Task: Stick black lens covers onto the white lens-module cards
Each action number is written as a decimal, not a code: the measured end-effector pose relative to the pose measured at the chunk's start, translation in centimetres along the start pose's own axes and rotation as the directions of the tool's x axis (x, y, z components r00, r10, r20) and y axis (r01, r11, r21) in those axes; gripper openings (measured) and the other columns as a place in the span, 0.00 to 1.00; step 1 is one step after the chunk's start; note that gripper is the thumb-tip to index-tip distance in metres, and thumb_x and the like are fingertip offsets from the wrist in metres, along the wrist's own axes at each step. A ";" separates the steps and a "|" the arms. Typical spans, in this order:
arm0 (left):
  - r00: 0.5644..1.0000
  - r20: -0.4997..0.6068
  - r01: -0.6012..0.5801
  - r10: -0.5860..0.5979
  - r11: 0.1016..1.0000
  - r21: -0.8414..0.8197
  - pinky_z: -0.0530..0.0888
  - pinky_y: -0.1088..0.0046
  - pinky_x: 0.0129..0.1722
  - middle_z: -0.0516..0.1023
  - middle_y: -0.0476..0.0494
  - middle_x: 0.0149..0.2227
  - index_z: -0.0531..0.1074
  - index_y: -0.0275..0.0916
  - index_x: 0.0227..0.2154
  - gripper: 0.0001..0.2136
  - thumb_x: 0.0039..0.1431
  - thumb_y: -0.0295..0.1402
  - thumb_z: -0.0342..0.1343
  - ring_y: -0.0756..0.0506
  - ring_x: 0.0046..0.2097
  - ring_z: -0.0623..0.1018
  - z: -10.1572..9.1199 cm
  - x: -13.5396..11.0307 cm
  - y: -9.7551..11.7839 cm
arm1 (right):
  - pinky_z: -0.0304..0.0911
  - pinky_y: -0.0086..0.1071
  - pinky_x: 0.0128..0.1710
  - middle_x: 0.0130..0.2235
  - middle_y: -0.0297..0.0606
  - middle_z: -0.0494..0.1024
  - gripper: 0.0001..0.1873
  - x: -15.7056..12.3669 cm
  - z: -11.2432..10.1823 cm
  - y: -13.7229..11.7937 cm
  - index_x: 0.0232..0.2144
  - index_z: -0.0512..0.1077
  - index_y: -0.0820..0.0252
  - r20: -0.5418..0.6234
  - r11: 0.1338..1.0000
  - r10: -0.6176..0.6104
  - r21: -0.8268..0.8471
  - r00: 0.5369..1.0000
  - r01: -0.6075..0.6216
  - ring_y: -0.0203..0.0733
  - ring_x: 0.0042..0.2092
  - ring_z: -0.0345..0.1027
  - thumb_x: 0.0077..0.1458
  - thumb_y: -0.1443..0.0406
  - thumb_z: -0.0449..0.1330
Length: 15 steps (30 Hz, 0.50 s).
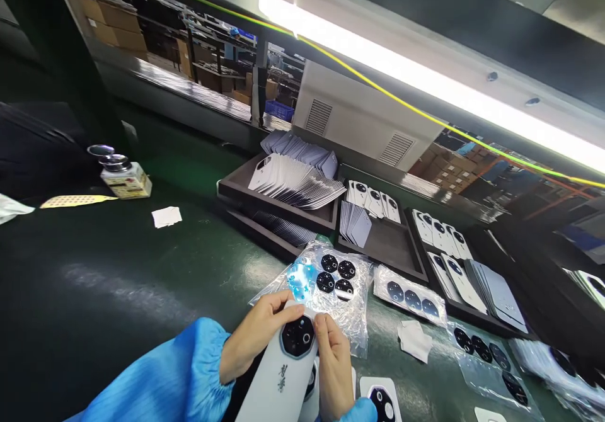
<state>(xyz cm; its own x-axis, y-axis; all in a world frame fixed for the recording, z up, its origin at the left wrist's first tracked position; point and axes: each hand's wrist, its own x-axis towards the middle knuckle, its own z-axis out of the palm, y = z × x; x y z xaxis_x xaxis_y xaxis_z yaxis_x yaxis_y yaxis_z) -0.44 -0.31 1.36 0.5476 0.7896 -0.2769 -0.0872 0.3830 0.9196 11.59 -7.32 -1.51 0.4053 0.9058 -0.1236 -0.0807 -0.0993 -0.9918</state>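
Note:
A white phone back cover (270, 381) with dark lettering is tilted up in front of me. At its top sits a black octagonal camera lens plate (299, 336). My left hand (259, 330) grips the upper left edge, its thumb lying near the plate. On the opposite edge, my right hand (334, 362) pinches the cover beside the plate. Just beyond my fingers lies a clear plastic bag (354, 321) bearing several black lens plates (346, 269) and a shiny blue film piece (301, 278). Another white cover (385, 397) rests right of my right hand; more covers are partly hidden underneath.
A dark tray (278, 200) of fanned covers stands on another tray at the back. More trays (392, 249) continue rightward. A wrapped strip of lens plates (410, 297) and white paper (414, 340) lie at right. A pump bottle (126, 179) stands left; a lamp hangs overhead.

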 end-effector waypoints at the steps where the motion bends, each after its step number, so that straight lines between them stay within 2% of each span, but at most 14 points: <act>1: 0.999 0.009 0.032 -0.032 0.998 -0.048 0.60 0.76 0.25 0.60 0.57 0.20 0.59 0.40 0.19 0.22 0.41 0.50 0.62 0.52 0.25 0.61 -0.1 0.0 0.2 | 0.59 0.28 0.30 0.23 0.30 0.64 0.28 -0.2 -0.1 -0.1 0.21 0.65 0.58 0.018 1.000 0.014 0.000 1.000 -0.014 0.35 0.28 0.57 0.46 0.40 0.60; 3: 0.997 0.030 0.069 -0.066 0.992 -0.103 0.62 0.76 0.26 0.63 0.57 0.21 0.60 0.39 0.21 0.23 0.40 0.53 0.63 0.52 0.25 0.63 -0.3 0.1 0.6 | 0.61 0.29 0.33 0.25 0.31 0.68 0.25 -0.5 -0.4 0.0 0.26 0.70 0.58 0.061 0.997 0.069 0.032 0.996 -0.071 0.36 0.30 0.61 0.46 0.42 0.61; 7: 0.993 0.064 0.103 -0.097 0.991 -0.088 0.67 0.74 0.28 0.69 0.53 0.24 0.65 0.38 0.26 0.23 0.44 0.55 0.61 0.50 0.27 0.68 -0.6 0.2 0.6 | 0.60 0.28 0.26 0.22 0.30 0.69 0.25 -0.9 -1.3 0.3 0.30 0.73 0.59 0.118 0.975 0.193 0.088 0.974 -0.204 0.35 0.25 0.61 0.41 0.45 0.67; 12: 0.973 0.217 0.090 -0.077 0.995 -0.051 0.70 0.70 0.45 0.78 0.46 0.39 0.70 0.37 0.38 0.17 0.48 0.42 0.63 0.44 0.43 0.75 -0.7 0.5 0.1 | 0.61 0.26 0.24 0.22 0.31 0.71 0.25 -0.2 -2.3 0.0 0.27 0.73 0.60 0.055 0.967 0.217 0.123 0.975 -0.223 0.35 0.25 0.64 0.41 0.44 0.67; 15: 0.967 0.247 0.080 -0.069 0.996 -0.038 0.70 0.68 0.48 0.78 0.44 0.43 0.70 0.38 0.42 0.16 0.51 0.37 0.61 0.43 0.46 0.76 -0.9 1.1 -0.5 | 0.61 0.26 0.24 0.23 0.31 0.72 0.25 0.2 -2.6 0.1 0.28 0.73 0.60 0.040 0.965 0.227 0.127 0.973 -0.231 0.35 0.25 0.65 0.41 0.44 0.67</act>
<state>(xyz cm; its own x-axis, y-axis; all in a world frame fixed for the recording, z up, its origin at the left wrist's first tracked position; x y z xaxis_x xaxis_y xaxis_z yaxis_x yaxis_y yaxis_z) -0.52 0.81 0.34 0.7406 0.6188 -0.2621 -0.0747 0.4634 0.8830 14.05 -8.24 -1.72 0.3399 0.8751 -0.3444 -0.2869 -0.2523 -0.9241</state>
